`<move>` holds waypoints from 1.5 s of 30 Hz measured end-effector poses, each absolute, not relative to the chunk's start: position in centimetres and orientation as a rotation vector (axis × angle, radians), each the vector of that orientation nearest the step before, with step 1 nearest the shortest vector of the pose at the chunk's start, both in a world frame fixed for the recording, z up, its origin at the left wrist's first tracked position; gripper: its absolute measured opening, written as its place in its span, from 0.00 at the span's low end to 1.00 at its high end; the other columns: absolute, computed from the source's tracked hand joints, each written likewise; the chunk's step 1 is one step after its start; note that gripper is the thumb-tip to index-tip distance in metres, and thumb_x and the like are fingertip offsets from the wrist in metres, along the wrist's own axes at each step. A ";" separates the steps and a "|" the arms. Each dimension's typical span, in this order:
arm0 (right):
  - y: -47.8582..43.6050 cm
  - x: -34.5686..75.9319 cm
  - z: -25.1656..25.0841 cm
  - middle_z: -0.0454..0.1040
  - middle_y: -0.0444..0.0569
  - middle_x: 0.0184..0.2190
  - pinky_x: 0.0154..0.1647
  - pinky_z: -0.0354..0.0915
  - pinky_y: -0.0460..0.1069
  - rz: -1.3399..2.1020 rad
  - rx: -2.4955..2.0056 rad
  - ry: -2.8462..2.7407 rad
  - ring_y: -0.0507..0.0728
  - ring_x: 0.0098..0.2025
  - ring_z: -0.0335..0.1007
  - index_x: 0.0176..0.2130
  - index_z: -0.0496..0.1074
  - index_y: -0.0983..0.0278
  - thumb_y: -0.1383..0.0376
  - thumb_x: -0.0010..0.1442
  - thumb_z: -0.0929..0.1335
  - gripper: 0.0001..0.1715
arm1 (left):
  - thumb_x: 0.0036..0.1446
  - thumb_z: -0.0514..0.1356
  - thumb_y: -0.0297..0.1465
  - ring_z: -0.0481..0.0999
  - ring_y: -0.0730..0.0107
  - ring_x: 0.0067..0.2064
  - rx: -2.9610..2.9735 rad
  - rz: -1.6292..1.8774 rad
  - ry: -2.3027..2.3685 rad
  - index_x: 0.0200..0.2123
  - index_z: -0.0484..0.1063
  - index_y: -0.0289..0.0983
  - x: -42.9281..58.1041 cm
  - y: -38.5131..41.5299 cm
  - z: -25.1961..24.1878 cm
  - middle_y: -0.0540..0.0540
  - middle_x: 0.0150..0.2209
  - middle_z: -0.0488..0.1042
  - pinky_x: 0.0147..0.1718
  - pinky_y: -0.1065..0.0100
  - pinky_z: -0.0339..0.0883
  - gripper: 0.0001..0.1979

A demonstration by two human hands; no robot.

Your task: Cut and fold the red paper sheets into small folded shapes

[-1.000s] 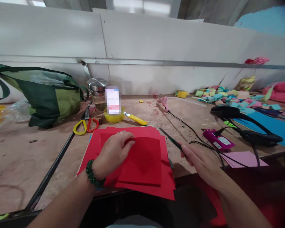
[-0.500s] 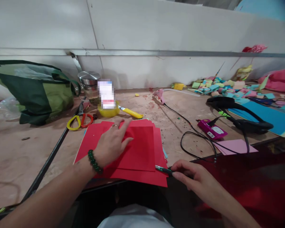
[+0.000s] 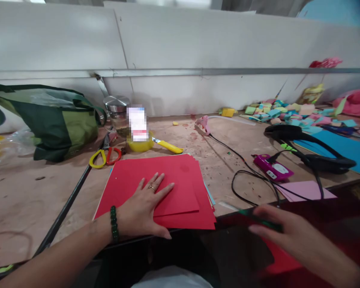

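Observation:
My left hand (image 3: pixel 147 206) lies spread over a stack of red paper (image 3: pixel 120 182) at the table's front edge, its thumb reaching past that edge. Under the fingers is a smaller red sheet (image 3: pixel 184 198), resting on top of the larger ones. My right hand (image 3: pixel 283 228) is closed round a slim dark green utility knife (image 3: pixel 262 221), off the front edge to the right of the stack. Motion smears the hand and the knife, whose pale blade points left toward the paper without touching it.
Behind the stack lie yellow-and-red-handled pliers (image 3: pixel 105 157) and a yellow cutter (image 3: pixel 170 147). A phone (image 3: pixel 138 124) leans by a glass jar (image 3: pixel 117 114). To the right are a pink glue gun (image 3: pixel 204 125), a looping black cord, a purple power adapter (image 3: pixel 273 167) and a black headset (image 3: pixel 312 146).
My right hand has swung right with the knife, away from the paper. My left hand has slid toward me and flattened, fingers spreading. The top sheet's near edge now sits slightly askew.

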State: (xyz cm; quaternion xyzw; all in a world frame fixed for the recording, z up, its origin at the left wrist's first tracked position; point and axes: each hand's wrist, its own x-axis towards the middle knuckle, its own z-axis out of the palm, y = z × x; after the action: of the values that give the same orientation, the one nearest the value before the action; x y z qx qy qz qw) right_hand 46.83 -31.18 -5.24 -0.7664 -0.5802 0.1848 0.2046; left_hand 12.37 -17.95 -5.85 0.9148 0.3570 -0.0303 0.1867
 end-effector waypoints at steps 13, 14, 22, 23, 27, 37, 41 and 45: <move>-27.6 43.7 -5.2 0.79 0.49 0.43 0.41 0.67 0.51 0.575 -1.928 -1.615 0.63 0.46 0.73 0.46 0.75 0.60 0.48 0.60 0.65 0.23 | 0.37 0.58 0.65 0.36 0.41 0.69 2.467 -0.103 1.198 0.68 0.46 0.44 13.5 -18.6 -4.9 0.31 0.69 0.37 0.62 0.38 0.38 0.59; -27.6 43.8 -5.1 0.79 0.48 0.41 0.39 0.67 0.50 0.569 -1.920 -1.595 0.63 0.44 0.73 0.43 0.75 0.60 0.48 0.59 0.65 0.22 | 0.36 0.59 0.66 0.36 0.39 0.69 2.460 -0.113 1.180 0.68 0.46 0.44 13.8 -18.7 -4.7 0.31 0.69 0.38 0.61 0.38 0.39 0.59; -21.2 41.9 -5.2 0.80 0.49 0.35 0.38 0.66 0.51 0.731 -1.643 -1.677 0.61 0.38 0.73 0.39 0.77 0.64 0.56 0.56 0.68 0.16 | 0.51 0.50 0.62 0.41 0.38 0.68 2.519 -0.029 1.045 0.66 0.52 0.47 15.9 -20.1 -4.8 0.33 0.69 0.42 0.60 0.34 0.42 0.44; -19.8 41.7 -5.5 0.80 0.49 0.37 0.40 0.65 0.52 0.748 -1.617 -1.707 0.61 0.40 0.73 0.41 0.77 0.64 0.57 0.56 0.68 0.16 | 0.53 0.49 0.61 0.41 0.39 0.68 2.527 -0.017 1.051 0.66 0.53 0.48 16.0 -20.2 -4.9 0.33 0.69 0.43 0.60 0.34 0.42 0.42; -16.2 41.1 -6.4 0.80 0.49 0.34 0.41 0.63 0.52 0.766 -1.601 -1.792 0.60 0.38 0.71 0.38 0.79 0.63 0.59 0.52 0.71 0.15 | 0.59 0.49 0.55 0.44 0.43 0.68 2.559 -0.020 1.101 0.65 0.54 0.50 16.3 -20.3 -5.1 0.34 0.69 0.45 0.60 0.36 0.43 0.34; -13.8 40.1 -7.2 0.70 0.41 0.21 0.27 0.57 0.46 0.893 -1.589 -1.796 0.51 0.26 0.61 0.26 0.73 0.66 0.59 0.50 0.70 0.12 | 0.57 0.55 0.52 0.47 0.40 0.68 2.591 -0.004 1.089 0.64 0.56 0.50 16.3 -20.1 -5.1 0.34 0.68 0.48 0.60 0.35 0.44 0.34; -14.3 40.3 -5.0 0.68 0.40 0.20 0.26 0.56 0.46 0.916 -1.533 -1.786 0.50 0.25 0.60 0.24 0.72 0.66 0.59 0.51 0.70 0.12 | 0.52 0.60 0.53 0.53 0.41 0.66 2.520 0.130 1.119 0.66 0.51 0.43 16.2 -19.5 -5.4 0.31 0.67 0.50 0.60 0.41 0.51 0.43; -16.5 40.2 -2.7 0.68 0.42 0.23 0.30 0.58 0.47 0.877 -1.463 -1.762 0.52 0.28 0.61 0.27 0.73 0.64 0.57 0.51 0.70 0.12 | 0.54 0.62 0.46 0.57 0.45 0.64 2.476 0.619 1.324 0.67 0.47 0.40 16.1 -17.5 -4.5 0.33 0.64 0.56 0.59 0.46 0.56 0.43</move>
State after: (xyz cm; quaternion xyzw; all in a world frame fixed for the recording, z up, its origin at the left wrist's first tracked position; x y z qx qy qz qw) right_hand 40.18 -16.49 -2.69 -0.5617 -0.6761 0.3365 0.3379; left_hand 16.12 -17.48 -4.48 0.8535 0.4564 0.2135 0.1327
